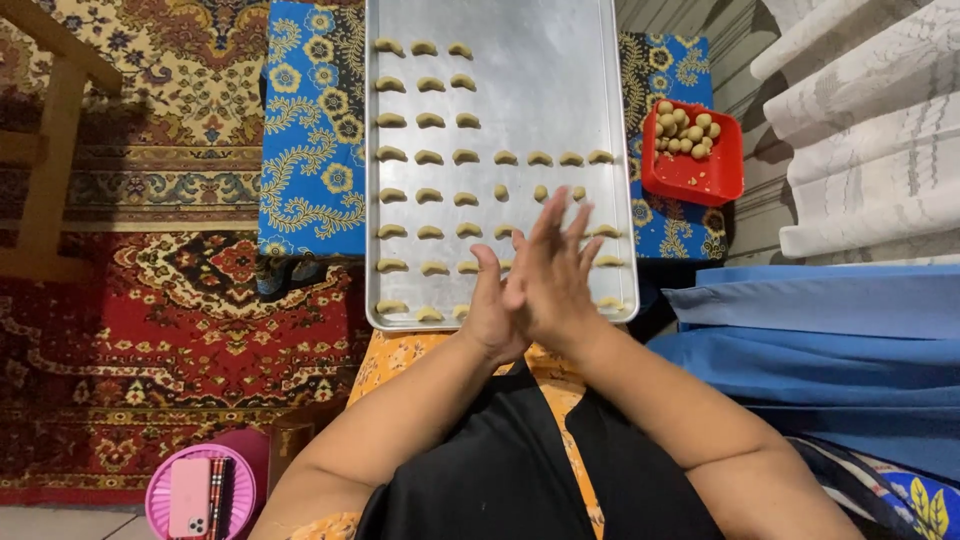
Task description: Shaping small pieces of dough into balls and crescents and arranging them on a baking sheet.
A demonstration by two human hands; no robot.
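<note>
Your left hand and right hand press palm to palm, fingers straight and slightly fanned, as if rolling dough unseen between them, over the 6 o'clock edge of the baking tray of crescent cookies.

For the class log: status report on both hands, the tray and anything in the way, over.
Left hand and right hand pressed palm to palm. Baking tray part-filled with crescents. Nothing blocking.

Pink phone lies back up, screen hidden, on round pink lid at bottom left, beside striped flat case. No packages, labels, signs or lit screens visible elsewhere.
</note>
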